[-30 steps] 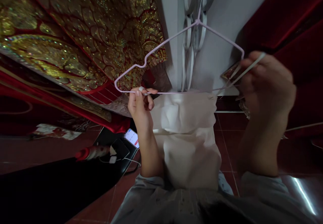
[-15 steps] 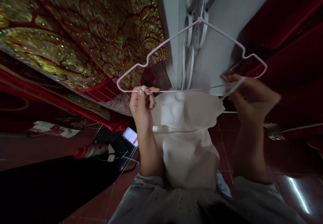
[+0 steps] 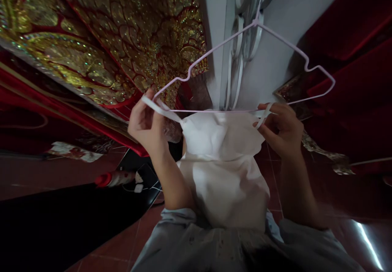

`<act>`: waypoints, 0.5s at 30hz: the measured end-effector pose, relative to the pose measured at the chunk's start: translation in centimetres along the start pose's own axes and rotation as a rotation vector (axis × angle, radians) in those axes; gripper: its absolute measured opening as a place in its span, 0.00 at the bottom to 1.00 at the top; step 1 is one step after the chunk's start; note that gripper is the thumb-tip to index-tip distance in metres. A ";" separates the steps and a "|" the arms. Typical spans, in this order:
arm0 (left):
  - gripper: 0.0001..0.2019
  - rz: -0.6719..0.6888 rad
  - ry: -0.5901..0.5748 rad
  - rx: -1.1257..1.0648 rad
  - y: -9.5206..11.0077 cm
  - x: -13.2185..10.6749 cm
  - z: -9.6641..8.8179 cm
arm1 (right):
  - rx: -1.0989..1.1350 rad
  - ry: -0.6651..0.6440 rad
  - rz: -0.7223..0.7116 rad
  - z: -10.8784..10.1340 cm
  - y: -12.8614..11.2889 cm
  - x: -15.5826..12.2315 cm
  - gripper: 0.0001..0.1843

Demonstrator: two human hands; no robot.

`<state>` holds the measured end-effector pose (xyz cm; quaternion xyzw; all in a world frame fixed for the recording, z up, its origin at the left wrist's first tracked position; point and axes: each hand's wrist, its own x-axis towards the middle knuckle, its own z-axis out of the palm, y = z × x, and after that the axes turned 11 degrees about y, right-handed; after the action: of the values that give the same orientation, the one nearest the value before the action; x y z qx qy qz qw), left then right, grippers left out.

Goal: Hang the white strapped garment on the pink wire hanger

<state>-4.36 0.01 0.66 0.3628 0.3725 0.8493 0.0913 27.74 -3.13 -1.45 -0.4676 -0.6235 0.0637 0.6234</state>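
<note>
A thin pale pink clothes hanger (image 3: 256, 22) hangs in front of me by its hook. Below its bottom bar is a white garment (image 3: 226, 178) with a cupped bodice and narrow shoulder straps. My left hand (image 3: 147, 127) is closed on one white strap (image 3: 167, 113), pulled out taut by the hanger's left corner. At the right part of the bar, the fingers of my right hand (image 3: 280, 127) pinch the other strap (image 3: 263, 117), which appears looped about the bar.
Gold-sequined red garments (image 3: 147, 39) hang close on the left, dark red cloth (image 3: 346, 55) on the right. Behind the hanger are pale metal rails (image 3: 235, 59). A red-capped bottle (image 3: 114, 179) and a white charger with cable (image 3: 139, 188) lie on a black surface at lower left.
My left hand has let go of the hanger's bar and moved left, drawing the strap outward. My right hand has moved left and down along the bar. The hanger appears slightly farther right.
</note>
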 end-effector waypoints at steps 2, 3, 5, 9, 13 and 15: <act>0.17 -0.086 -0.222 0.000 1.5 1.2 1.2 | 0.008 -0.019 0.025 0.1 0.0 0.0 0.19; 0.20 -0.141 -0.306 0.014 2.3 1.7 1.8 | 0.016 -0.026 0.033 0.1 0.0 0.0 0.19; 0.22 -0.262 -0.407 0.042 3.8 2.7 3.0 | 0.028 -0.024 0.021 0.1 0.0 -0.1 0.18; 0.20 -0.332 -0.379 0.042 4.2 2.9 3.9 | 0.023 -0.005 -0.046 0.2 -0.1 -0.2 0.16; 0.16 -0.305 -0.110 -0.084 1.8 0.2 3.1 | 0.007 0.011 -0.078 0.5 -0.5 -0.3 0.15; 0.15 -0.441 -0.060 -0.135 0.6 -1.5 2.7 | 0.025 -0.003 -0.077 0.6 -0.8 -0.4 0.16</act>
<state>-1.33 0.48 1.50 0.2910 0.3821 0.8206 0.3098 26.76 -3.51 -1.32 -0.4354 -0.6408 0.0483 0.6304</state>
